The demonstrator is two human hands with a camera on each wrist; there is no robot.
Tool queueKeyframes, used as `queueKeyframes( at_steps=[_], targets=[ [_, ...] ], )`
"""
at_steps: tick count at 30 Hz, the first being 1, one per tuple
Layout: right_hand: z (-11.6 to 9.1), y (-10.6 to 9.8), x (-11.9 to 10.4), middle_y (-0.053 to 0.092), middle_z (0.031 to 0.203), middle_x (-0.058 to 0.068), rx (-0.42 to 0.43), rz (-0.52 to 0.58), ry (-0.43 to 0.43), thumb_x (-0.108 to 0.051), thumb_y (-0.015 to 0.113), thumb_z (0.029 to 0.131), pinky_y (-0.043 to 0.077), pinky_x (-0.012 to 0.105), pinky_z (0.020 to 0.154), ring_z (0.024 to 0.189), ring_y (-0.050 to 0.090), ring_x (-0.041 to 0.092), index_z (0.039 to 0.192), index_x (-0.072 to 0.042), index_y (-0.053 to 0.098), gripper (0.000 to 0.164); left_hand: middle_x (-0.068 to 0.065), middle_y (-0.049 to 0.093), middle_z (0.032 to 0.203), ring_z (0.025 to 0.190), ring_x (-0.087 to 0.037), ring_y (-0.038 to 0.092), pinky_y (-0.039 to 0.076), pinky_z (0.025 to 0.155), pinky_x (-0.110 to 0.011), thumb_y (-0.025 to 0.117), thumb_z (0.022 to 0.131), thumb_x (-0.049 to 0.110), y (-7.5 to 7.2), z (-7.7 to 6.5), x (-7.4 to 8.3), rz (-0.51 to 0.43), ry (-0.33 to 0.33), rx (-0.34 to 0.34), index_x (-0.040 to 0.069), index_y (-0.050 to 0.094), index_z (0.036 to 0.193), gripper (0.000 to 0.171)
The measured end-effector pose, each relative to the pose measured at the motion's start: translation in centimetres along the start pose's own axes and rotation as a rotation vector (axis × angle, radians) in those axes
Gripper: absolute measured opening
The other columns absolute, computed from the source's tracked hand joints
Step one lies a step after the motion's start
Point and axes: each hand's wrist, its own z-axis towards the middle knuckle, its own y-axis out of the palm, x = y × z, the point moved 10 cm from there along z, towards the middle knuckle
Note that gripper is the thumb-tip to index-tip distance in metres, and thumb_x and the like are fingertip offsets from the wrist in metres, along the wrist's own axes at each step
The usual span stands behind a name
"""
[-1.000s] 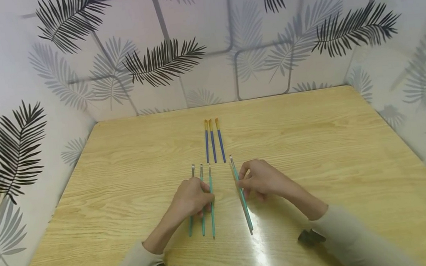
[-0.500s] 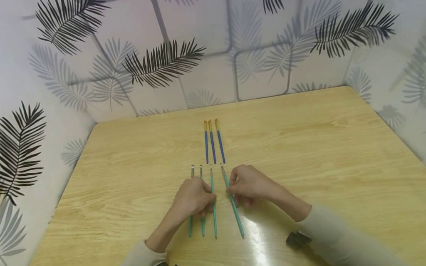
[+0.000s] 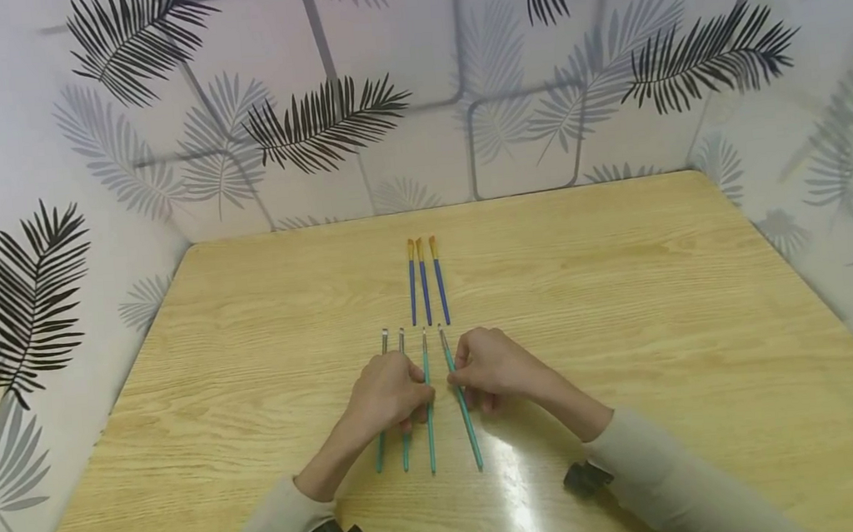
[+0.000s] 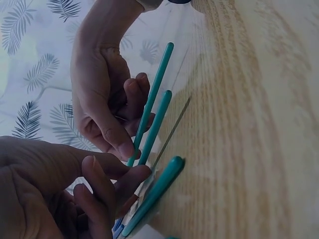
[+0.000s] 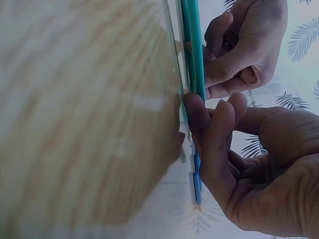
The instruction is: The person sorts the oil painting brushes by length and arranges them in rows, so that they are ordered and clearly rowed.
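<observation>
My left hand [image 3: 389,390] pinches a slim teal paintbrush [image 3: 431,441] between thumb and fingers, its bristle end pointing away from me. Just right of it, my right hand [image 3: 498,365] grips another teal paintbrush [image 3: 471,434], whose handle end slants toward the right. A narrow gap separates these two brushes. Under and left of the left hand lie two more teal brushes, an outer one [image 3: 380,453] and an inner one [image 3: 406,451], their middles hidden by the hand. In the left wrist view, the right hand's brush [image 4: 158,82] rises off the wood at its handle end.
Three blue-handled paintbrushes with golden bristles, a left one [image 3: 413,292], a middle one [image 3: 424,291] and a right one [image 3: 440,290], lie beyond the teal row. The wooden table [image 3: 623,284] meets a leaf-patterned wall covering [image 3: 418,158] at the back.
My right hand has moved left with its teal paintbrush, bringing it close to the other one. The left hand has shifted slightly right with its brush. The blue brushes stay put.
</observation>
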Motion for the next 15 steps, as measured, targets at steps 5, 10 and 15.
queueKeyframes(
  at_steps=[5,10,15],
  targets=[
    [0.12,0.16,-0.04,0.07,0.061,0.008,0.006,-0.014,0.002,-0.005,0.069,0.098,0.054,0.027,0.044,0.039,0.059,0.011,0.085,-0.002,0.063,0.014,-0.003,0.062,0.048,0.034,-0.008,0.054,0.026,0.034,-0.014,0.068,0.086,-0.001,-0.27,-0.1,0.25,0.038,0.029,0.016,0.015,0.046,0.048,0.047],
    [0.27,0.39,-0.2,0.069,0.06,0.008,0.007,-0.018,-0.008,-0.003,0.068,0.097,0.055,0.028,0.045,0.039,0.059,0.012,0.083,-0.001,0.063,0.015,-0.002,0.06,0.046,0.034,-0.008,0.054,0.027,0.034,-0.013,0.069,0.087,-0.001,-0.34,-0.13,0.53,0.083,0.053,0.024,0.015,0.045,0.048,0.049],
    [0.36,0.41,-0.26,0.068,0.058,0.008,0.018,-0.021,0.012,-0.003,0.069,0.097,0.055,0.028,0.044,0.039,0.06,0.013,0.081,-0.001,0.062,0.017,0.0,0.057,0.042,0.032,-0.006,0.051,0.026,0.034,-0.014,0.071,0.089,0.002,-0.37,-0.02,0.56,0.127,0.021,0.03,0.014,0.048,0.048,0.049]
  ],
)
